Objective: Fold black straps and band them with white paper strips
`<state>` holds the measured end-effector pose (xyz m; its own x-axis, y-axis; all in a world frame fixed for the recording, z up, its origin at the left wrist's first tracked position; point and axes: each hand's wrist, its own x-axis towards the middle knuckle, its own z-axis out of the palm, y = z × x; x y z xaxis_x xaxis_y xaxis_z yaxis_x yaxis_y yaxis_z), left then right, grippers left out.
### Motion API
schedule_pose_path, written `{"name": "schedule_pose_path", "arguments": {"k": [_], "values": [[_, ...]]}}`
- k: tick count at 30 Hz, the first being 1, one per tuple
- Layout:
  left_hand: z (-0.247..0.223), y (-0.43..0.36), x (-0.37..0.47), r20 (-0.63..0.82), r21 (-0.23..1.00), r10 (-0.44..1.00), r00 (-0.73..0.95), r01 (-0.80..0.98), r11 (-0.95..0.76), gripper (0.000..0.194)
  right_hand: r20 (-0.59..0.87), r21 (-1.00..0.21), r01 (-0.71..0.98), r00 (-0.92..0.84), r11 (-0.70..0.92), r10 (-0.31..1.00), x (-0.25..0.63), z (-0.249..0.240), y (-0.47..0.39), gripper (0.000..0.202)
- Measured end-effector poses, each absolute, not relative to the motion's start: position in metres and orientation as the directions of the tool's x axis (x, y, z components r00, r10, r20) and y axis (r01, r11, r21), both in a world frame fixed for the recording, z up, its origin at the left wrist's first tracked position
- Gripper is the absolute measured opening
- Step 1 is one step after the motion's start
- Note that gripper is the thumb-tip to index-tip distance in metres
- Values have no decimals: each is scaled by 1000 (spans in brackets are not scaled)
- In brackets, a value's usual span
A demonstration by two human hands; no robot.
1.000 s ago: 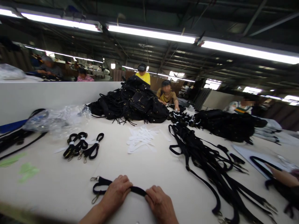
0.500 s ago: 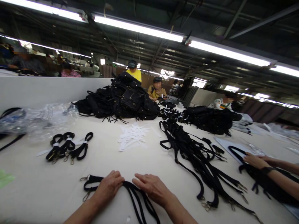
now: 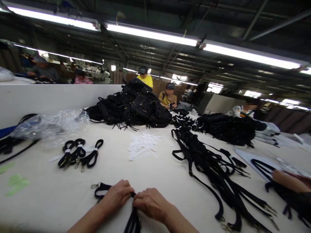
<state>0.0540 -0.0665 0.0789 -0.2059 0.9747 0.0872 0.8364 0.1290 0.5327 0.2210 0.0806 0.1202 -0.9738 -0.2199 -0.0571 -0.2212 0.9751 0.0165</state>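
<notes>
We had drawn our hands together: the left hand [image 3: 118, 196] and right hand [image 3: 150, 204] now met, both pinching the long black webbing strap with metal clips [image 3: 132, 221], gathered into a doubled bundle on the pale surface [image 3: 60, 197] instead of lying stretched out.

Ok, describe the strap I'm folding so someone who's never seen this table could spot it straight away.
Start at the big white table and come to its near edge, where the left hand and right hand meet. The black strap is pinched between them, its metal clip poking out to the left. Unlike the banded bundles further left and the loose pile on the right, it is the only one in hand.
</notes>
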Motion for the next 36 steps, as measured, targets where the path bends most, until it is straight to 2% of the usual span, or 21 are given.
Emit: {"name": "schedule_pose_path", "arguments": {"k": [4, 7, 12, 15, 17, 18, 19, 23, 26, 28, 30, 32, 34, 36], "values": [[94, -81, 29, 56, 510, 964, -262, 837, 198, 24, -22, -105, 98, -995, 990, 97, 214, 107, 58, 16], [103, -91, 14, 6, 521, 965, -260, 825, 219, 27, -3, -196, 272, -961, 942, 277, 209, 104, 45, 12], [120, -101, 12, -53, 544, 985, -165, 822, 167, 29, 48, -266, 389, -908, 882, 415, 203, 99, 32, 9], [130, -111, 19, -58, 546, 988, -140, 824, 149, 23, 93, -267, 406, -892, 874, 443, 202, 91, 29, 8], [131, -118, 24, -55, 549, 990, -129, 825, 137, 53, 135, -254, 405, -885, 878, 447, 202, 85, 28, 8], [129, -121, 27, -49, 547, 991, -126, 826, 132, 64, 154, -244, 403, -882, 882, 446, 202, 81, 28, 7], [125, -124, 29, -41, 543, 990, -132, 829, 133, 67, 169, -230, 401, -881, 887, 442, 202, 78, 28, 7], [102, -125, 36, 20, 520, 966, -259, 828, 212, 38, 210, -176, 361, -895, 916, 393, 205, 69, 30, 5], [85, -123, 39, 64, 524, 943, -326, 815, 247, 34, 251, -177, 286, -912, 942, 324, 211, 72, 31, 11], [80, -123, 38, 77, 524, 938, -338, 814, 250, 35, 296, -219, 223, -913, 950, 282, 213, 77, 32, 19], [79, -123, 38, 82, 524, 936, -343, 814, 252, 35, 315, -292, 177, -910, 940, 269, 210, 82, 34, 39], [80, -123, 38, 85, 524, 934, -346, 813, 253, 37, 269, -380, 166, -921, 910, 280, 202, 84, 38, 52], [81, -123, 39, 84, 522, 935, -344, 815, 253, 36, 189, -448, 170, -941, 877, 279, 192, 81, 42, 42], [81, -125, 38, 85, 524, 941, -328, 818, 238, 37, 157, -456, 172, -950, 873, 269, 184, 74, 46, 22]]}}
